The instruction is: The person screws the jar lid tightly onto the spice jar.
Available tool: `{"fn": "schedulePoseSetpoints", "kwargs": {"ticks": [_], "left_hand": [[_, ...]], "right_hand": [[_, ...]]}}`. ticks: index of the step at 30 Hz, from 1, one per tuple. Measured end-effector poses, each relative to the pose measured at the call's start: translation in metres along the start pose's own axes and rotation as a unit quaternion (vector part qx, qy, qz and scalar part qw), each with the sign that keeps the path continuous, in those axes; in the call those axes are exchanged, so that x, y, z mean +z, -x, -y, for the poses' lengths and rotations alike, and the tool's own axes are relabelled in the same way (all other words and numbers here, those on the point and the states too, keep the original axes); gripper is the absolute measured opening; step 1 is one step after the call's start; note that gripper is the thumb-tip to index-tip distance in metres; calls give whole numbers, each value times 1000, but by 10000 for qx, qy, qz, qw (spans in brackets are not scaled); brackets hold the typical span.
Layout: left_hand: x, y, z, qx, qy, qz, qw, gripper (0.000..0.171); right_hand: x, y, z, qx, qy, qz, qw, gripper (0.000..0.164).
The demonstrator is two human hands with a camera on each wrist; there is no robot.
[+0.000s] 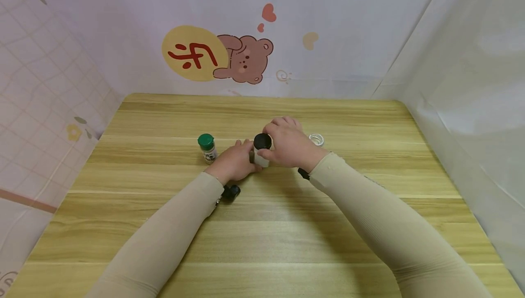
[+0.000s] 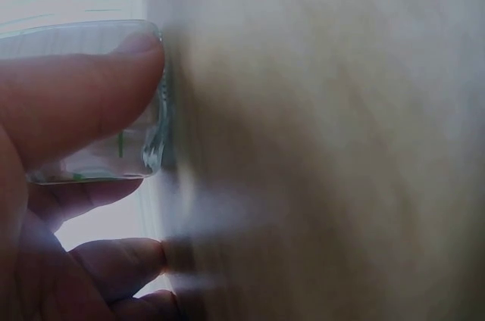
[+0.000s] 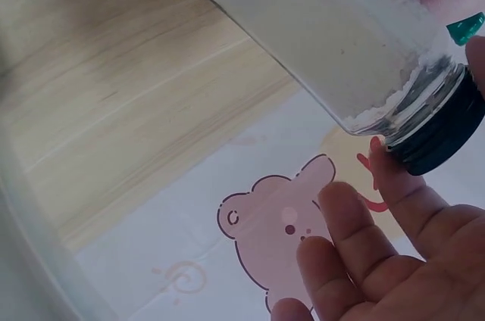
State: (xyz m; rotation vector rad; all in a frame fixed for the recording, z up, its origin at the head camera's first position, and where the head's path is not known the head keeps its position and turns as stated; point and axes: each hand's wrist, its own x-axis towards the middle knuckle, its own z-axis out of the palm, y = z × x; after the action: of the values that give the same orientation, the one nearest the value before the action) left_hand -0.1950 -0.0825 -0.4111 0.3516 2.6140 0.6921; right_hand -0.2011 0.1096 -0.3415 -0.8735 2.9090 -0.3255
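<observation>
A clear glass jar (image 1: 261,159) with white powder inside and a black lid (image 1: 262,141) stands upright at the middle of the table. My left hand (image 1: 234,162) grips its lower part; the thumb (image 2: 83,101) lies along the glass in the left wrist view. From the right, my right hand (image 1: 292,144) pinches the lid between thumb and index finger. Its other fingers (image 3: 348,245) spread away from the jar. In the right wrist view the powder (image 3: 326,41) reaches near the jar's neck.
A small bottle with a green cap (image 1: 206,141) stands left of my left hand. Behind my right wrist is a clear glass container with a round rim (image 1: 316,140). Black wrist gear (image 1: 231,192) hangs beneath the left sleeve. A white printed curtain (image 1: 336,61) borders the wooden table's (image 1: 262,243) back.
</observation>
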Motion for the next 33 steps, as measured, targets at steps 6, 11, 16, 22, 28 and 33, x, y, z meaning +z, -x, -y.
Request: {"fn": "schedulePoseSetpoints", "kwargs": {"ticks": [6,11,16,22,28,33], "left_hand": [[1,-1,1,-43,-73,-10,10000,81],[1,0,1,-87,-101,21,9999,83],[1,-1,1,-63,-94,26,9999,83],[2,-1,1,-16,-105,0,9999,82],[2,-1,1,-67,-93,13,9999,83],[2,-1,2,-96,-39,45,9999,83]], "right_hand": [[0,1,0,-100,-18,-29,9999,57],[1,1,2,-64,19,-29,10000,46],[3,0,3,23,89,-13,10000,50],[3,1,2,2,104,-16,9999,63],[3,0,3,-52,165,11,9998,48],[4,-1,5,27,213,58,9998,45]]}}
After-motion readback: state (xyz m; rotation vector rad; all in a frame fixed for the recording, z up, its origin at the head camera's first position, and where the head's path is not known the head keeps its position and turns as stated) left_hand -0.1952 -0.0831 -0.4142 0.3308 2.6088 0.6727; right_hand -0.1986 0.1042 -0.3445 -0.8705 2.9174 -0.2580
